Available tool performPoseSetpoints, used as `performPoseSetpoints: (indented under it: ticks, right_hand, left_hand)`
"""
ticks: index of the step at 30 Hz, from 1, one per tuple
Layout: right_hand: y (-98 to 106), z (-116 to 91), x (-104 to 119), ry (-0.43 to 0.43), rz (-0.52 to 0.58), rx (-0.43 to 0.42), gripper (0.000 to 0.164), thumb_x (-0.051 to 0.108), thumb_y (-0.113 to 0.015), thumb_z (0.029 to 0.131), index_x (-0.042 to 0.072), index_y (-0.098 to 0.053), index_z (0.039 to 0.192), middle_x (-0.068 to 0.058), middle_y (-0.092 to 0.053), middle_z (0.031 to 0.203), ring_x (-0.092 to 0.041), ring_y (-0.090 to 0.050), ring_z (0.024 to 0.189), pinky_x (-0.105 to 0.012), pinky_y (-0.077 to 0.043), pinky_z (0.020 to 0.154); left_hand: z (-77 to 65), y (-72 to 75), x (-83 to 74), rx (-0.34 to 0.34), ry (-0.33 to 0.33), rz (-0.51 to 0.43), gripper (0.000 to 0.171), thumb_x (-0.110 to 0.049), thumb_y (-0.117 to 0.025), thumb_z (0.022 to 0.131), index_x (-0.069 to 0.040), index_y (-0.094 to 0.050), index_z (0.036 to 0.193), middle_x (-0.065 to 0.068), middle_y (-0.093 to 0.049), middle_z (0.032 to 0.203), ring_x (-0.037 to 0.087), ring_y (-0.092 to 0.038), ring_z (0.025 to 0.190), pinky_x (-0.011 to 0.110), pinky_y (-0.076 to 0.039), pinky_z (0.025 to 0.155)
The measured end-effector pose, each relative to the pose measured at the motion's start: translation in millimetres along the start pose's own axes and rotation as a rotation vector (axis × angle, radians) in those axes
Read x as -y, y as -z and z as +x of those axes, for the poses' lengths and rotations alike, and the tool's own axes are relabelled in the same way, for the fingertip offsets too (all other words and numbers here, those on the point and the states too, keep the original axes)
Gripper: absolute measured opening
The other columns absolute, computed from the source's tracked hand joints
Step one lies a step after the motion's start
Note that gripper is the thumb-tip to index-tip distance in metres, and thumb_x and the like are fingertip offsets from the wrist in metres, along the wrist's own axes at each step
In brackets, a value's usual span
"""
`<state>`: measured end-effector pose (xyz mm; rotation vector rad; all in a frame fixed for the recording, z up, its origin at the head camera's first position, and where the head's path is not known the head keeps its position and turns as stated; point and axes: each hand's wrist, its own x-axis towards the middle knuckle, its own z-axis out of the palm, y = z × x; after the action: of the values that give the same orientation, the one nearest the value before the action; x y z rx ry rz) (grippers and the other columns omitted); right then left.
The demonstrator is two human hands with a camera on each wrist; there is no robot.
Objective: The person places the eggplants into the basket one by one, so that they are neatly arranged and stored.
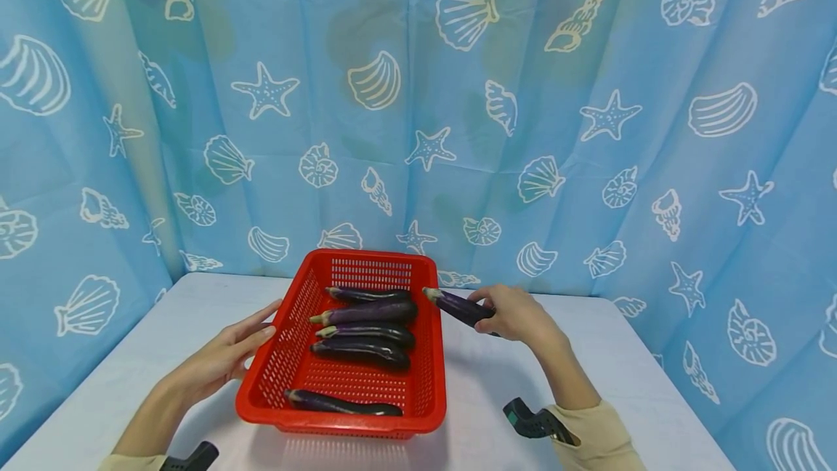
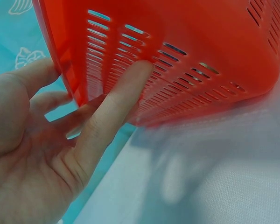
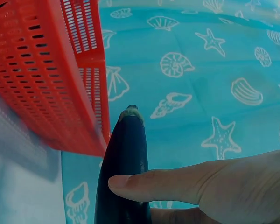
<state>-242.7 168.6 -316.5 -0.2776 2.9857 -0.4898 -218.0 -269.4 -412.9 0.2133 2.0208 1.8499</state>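
Observation:
A red plastic basket (image 1: 343, 384) with slotted walls holds several dark purple eggplants; most lie side by side toward the back, and one eggplant (image 1: 343, 403) is apart near the front wall. My left hand (image 1: 212, 362) touches the basket's left side, its fingers fairly straight at the rim and against the slotted wall (image 2: 177, 56). Beyond the right rim, my right hand (image 1: 516, 313) pinches another eggplant (image 1: 458, 305) between thumb and fingers, its stem end pointing left at the rim. In the right wrist view, the thumb (image 3: 149, 185) presses on this eggplant's dark skin (image 3: 126, 154).
A white-covered table (image 1: 484, 398) bears the basket. Behind and around it hangs a blue curtain (image 1: 392, 195) printed with white shells and starfish. Each forearm wears a black strap device, such as the right one (image 1: 532, 420).

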Motion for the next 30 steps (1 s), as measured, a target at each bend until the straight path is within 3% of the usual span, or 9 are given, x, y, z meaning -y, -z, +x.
performPoseSetpoints:
  ticks: [21,30]
  right_hand:
    - [0.3,19.6,42.1,0.055,-0.014,0.036,0.042,0.017,-0.075,0.073,0.018,-0.063,0.113,-0.004,-0.064,0.088,-0.019,-0.053,0.075,-0.028,-0.051,0.064]
    - [-5.6,23.0,53.8,0.087,-0.004,0.043,0.04,0.016,-0.075,0.073,0.014,-0.063,0.112,-0.006,-0.065,0.094,-0.019,-0.055,0.075,-0.028,-0.054,0.065]
  left_hand:
    - [0.2,0.9,1.1,-0.004,-0.003,0.004,0.057,-0.035,-0.042,0.095,-0.04,-0.013,0.143,0.014,-0.024,0.149,0.023,-0.055,0.114,0.053,-0.05,0.079]
    - [0.4,0.7,0.8,-0.004,-0.01,0.009,0.057,-0.035,-0.042,0.095,-0.04,-0.012,0.143,0.014,-0.024,0.149,0.024,-0.054,0.115,0.053,-0.05,0.079]
